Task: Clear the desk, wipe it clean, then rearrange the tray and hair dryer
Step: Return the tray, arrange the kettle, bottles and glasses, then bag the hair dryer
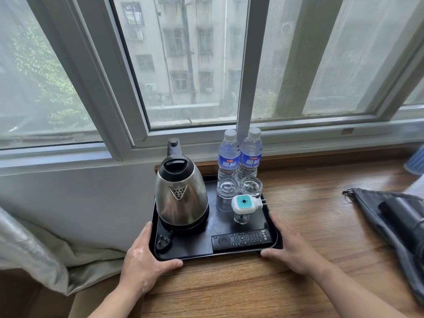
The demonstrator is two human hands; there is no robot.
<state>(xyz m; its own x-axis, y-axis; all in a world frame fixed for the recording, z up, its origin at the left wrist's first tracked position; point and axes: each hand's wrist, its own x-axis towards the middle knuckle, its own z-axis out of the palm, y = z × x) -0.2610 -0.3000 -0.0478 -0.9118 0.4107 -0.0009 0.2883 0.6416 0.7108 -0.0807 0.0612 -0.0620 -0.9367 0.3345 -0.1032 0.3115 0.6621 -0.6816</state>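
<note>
A black tray [183, 254] sits at the far left end of the wooden desk [263, 285], under the window. It carries a steel kettle [181, 198], two water bottles [239, 154], two upturned glasses [238, 189], a white plug-in device [244, 204] and a remote control [242, 239]. My left hand [144, 260] grips the tray's front left corner. My right hand [291, 246] grips its front right corner. At the right edge lies a dark drawstring bag [390, 216] with a black object inside, likely the hair dryer.
The window frame [137, 143] and sill run just behind the tray. A grey curtain [34, 255] bunches to the left of the desk's end. A blue-striped object [416, 161] shows at the far right. Bare wood lies between the tray and the bag.
</note>
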